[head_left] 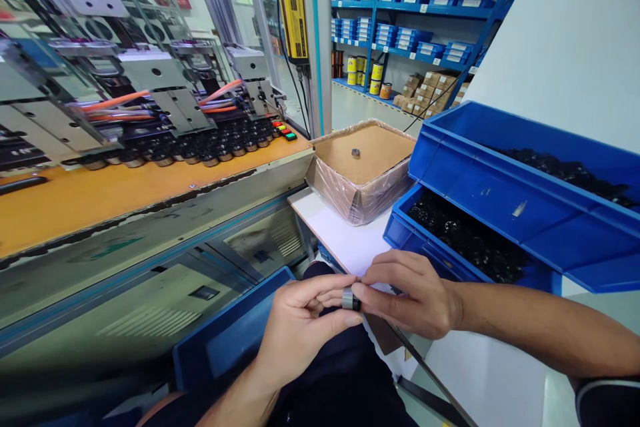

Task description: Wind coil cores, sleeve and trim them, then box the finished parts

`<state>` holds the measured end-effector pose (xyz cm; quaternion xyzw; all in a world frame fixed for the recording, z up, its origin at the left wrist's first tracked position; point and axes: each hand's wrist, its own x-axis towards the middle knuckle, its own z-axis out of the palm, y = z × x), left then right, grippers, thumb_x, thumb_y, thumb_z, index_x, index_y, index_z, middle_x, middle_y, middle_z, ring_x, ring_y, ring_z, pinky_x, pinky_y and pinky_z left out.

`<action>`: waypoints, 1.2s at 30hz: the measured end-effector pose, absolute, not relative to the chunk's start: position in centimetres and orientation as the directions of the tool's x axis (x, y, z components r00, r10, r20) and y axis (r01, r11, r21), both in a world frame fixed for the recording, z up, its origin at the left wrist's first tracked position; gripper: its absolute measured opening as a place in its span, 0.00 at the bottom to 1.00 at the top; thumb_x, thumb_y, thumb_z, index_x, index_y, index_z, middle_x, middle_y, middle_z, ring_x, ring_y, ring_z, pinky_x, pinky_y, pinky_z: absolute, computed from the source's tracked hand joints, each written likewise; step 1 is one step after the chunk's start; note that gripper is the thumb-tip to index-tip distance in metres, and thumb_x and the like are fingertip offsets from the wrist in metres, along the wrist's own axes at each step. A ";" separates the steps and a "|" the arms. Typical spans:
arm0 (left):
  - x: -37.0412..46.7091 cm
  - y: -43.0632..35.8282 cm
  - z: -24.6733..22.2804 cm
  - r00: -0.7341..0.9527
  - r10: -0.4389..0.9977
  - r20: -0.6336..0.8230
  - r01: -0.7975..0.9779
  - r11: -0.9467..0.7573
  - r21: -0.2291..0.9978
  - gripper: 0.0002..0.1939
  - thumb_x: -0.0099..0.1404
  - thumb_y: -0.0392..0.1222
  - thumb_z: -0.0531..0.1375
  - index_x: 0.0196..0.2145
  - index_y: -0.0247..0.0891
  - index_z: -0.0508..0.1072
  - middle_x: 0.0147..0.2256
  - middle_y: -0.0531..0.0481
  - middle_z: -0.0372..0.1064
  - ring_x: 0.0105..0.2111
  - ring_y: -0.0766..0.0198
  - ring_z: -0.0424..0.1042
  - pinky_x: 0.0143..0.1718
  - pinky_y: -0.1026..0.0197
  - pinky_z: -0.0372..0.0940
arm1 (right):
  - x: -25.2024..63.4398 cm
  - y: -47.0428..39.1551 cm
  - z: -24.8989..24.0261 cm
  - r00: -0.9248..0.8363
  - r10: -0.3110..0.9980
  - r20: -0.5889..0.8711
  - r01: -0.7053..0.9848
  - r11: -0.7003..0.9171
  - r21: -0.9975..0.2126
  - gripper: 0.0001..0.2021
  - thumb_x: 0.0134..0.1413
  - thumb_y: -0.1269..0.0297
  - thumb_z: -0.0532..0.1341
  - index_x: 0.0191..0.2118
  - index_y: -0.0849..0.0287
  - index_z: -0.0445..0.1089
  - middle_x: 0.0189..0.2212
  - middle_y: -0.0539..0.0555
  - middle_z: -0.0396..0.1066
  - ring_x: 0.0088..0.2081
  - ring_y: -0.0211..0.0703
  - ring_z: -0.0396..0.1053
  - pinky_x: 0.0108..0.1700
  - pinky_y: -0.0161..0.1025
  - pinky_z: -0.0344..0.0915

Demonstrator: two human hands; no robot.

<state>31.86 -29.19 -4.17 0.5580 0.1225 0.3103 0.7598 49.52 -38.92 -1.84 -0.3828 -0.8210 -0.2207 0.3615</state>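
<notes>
In the head view, taking the small grey-and-black part (pixel 349 299) as the clock's centre, both hands are holding it above the person's lap. The left hand (pixel 300 320) is gripping it, half curled, between thumb and fingers; the right hand (pixel 413 293) is pinching its black side with bent fingers. This shared hold is probably giving steadiness and fine control. At twelve o'clock a plastic-wrapped carton (pixel 340 190) is sitting on a white table (pixel 370 233). At two o'clock an upper blue bin (pixel 480 203) is lying askew over a lower blue bin (pixel 403 230), likely leaving both accessible. At ten o'clock an orange worktop (pixel 200 193) is presenting its worn front edge. Free space is opening between worktop and hands; the lower bin's edge is crowding the right side.
</notes>
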 end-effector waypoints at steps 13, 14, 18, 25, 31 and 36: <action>32.5 -31.0 -5.4 0.553 0.783 0.285 -0.372 -0.074 0.925 0.18 0.48 0.34 0.75 0.39 0.41 0.83 0.35 0.46 0.83 0.33 0.58 0.82 0.36 0.63 0.78 | 49.0 -39.3 -2.1 -0.356 0.496 0.792 0.791 0.612 -0.027 0.12 0.59 0.78 0.59 0.49 0.71 0.68 0.38 0.63 0.73 0.42 0.45 0.72 0.40 0.43 0.77; 32.4 -30.6 -5.3 0.553 0.760 0.342 -0.360 -0.153 0.920 0.17 0.49 0.34 0.74 0.39 0.42 0.83 0.36 0.46 0.83 0.33 0.58 0.82 0.36 0.62 0.78 | 48.9 -39.4 -2.0 -0.320 0.523 0.790 0.785 0.613 -0.088 0.12 0.59 0.78 0.58 0.49 0.70 0.68 0.38 0.63 0.73 0.42 0.44 0.72 0.41 0.43 0.77; 31.8 -29.3 -4.6 0.545 0.623 0.560 -0.345 -0.443 0.828 0.13 0.54 0.31 0.71 0.37 0.45 0.84 0.38 0.47 0.82 0.37 0.57 0.82 0.39 0.59 0.77 | 48.5 -39.4 -1.8 -0.253 0.612 0.749 0.753 0.611 -0.245 0.10 0.62 0.77 0.57 0.48 0.67 0.68 0.38 0.61 0.73 0.41 0.41 0.71 0.42 0.41 0.76; 31.3 -29.4 -4.8 0.483 0.613 0.626 -0.258 -0.583 0.770 0.13 0.55 0.29 0.70 0.36 0.45 0.82 0.37 0.50 0.82 0.36 0.59 0.82 0.41 0.60 0.76 | 49.0 -39.0 -2.4 -0.207 0.634 0.745 0.794 0.554 -0.250 0.10 0.62 0.68 0.62 0.47 0.66 0.69 0.39 0.59 0.73 0.42 0.41 0.72 0.45 0.37 0.73; 30.4 -28.4 -5.9 0.502 0.704 0.502 -0.210 -0.464 0.861 0.05 0.58 0.37 0.69 0.33 0.39 0.78 0.39 0.42 0.82 0.42 0.52 0.81 0.44 0.54 0.75 | 51.5 -38.3 -2.1 -0.289 0.635 0.716 0.933 0.354 0.062 0.12 0.67 0.63 0.57 0.48 0.65 0.70 0.43 0.61 0.73 0.44 0.46 0.72 0.46 0.41 0.73; 29.7 -27.1 -5.3 0.462 0.731 0.503 -0.213 -0.459 0.863 0.13 0.49 0.34 0.73 0.34 0.40 0.80 0.33 0.48 0.81 0.32 0.62 0.78 0.37 0.62 0.72 | 63.0 -39.5 4.7 -0.133 0.732 0.669 0.948 -0.104 0.302 0.15 0.65 0.61 0.58 0.51 0.64 0.72 0.49 0.65 0.72 0.49 0.50 0.71 0.54 0.47 0.69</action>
